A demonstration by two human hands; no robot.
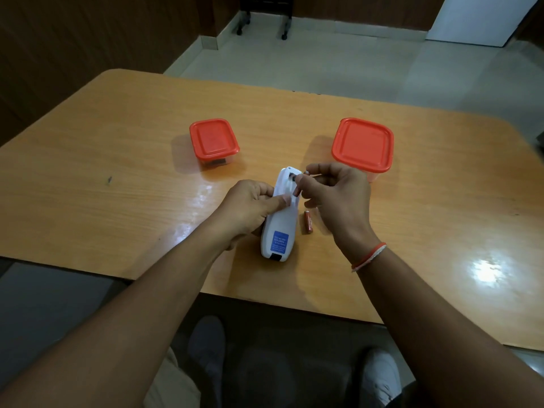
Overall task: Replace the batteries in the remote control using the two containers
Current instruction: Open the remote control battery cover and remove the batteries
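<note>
From the head camera, a white plastic remote control (278, 231) with rounded, smooth edges lies back-up on the table (117, 136), its long axis running near to far. A blue rectangular label (279, 241) sits on its near part, and the battery bay at its far end shows a dark opening. The left hand (245, 209) grasps the remote from the left, thumb pressed across its back. The right hand (335, 191) pinches a small battery (307, 172) between thumb and forefinger just above the far end of the remote; only its metal tip shows. A second battery (308, 221), an orange cylinder, lies on the table just right of the remote. A red and white thread band (369, 256) circles the right wrist.

Farther off stand two clear square plastic containers with glossy red lids, both shut: the smaller container (214, 142) to the far left, with something dark inside, and the larger container (363, 145) to the far right.

The tabletop is orange-tan wood-grain laminate with rounded corners, shiny with glare patches. Beyond it is pale tiled floor, dark wood-panelled walls and the castered legs of a chair (265, 22).
</note>
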